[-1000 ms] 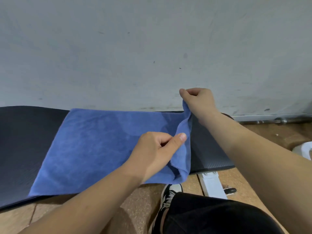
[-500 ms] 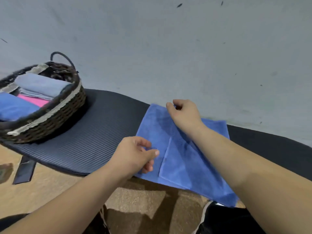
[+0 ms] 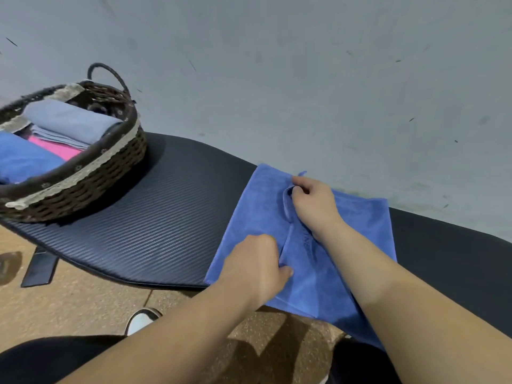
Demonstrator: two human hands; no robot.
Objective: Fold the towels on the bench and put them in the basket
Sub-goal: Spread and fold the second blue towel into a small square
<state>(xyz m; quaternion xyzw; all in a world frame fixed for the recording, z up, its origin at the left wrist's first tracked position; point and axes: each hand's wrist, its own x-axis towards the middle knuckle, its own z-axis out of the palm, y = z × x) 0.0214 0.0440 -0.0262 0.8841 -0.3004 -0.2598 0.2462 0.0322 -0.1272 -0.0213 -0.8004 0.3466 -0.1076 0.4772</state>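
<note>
A blue towel (image 3: pixel 257 214) lies on the black ribbed bench (image 3: pixel 155 220), its right part folded over toward the left and its near edge hanging over the bench front. My left hand (image 3: pixel 256 268) pinches the near end of the folded-over edge. My right hand (image 3: pixel 314 205) pinches the far end of that same edge, close to the wall. A dark wicker basket (image 3: pixel 91 178) with a loop handle stands on the bench's left end. Folded towels lie inside it: a grey-blue one (image 3: pixel 69 121), a pink one (image 3: pixel 59 149) and a blue one (image 3: pixel 22 159).
A grey wall (image 3: pixel 304 79) runs right behind the bench. The floor (image 3: pixel 69 303) below is brown and speckled. A bench foot (image 3: pixel 40 268) shows at the left, my shoe (image 3: pixel 141 320) near the middle bottom, and dark trousers along the bottom edge.
Both hands have carried the towel's right edge leftward over the towel, making a fold. The view has swung left, bringing the basket into sight.
</note>
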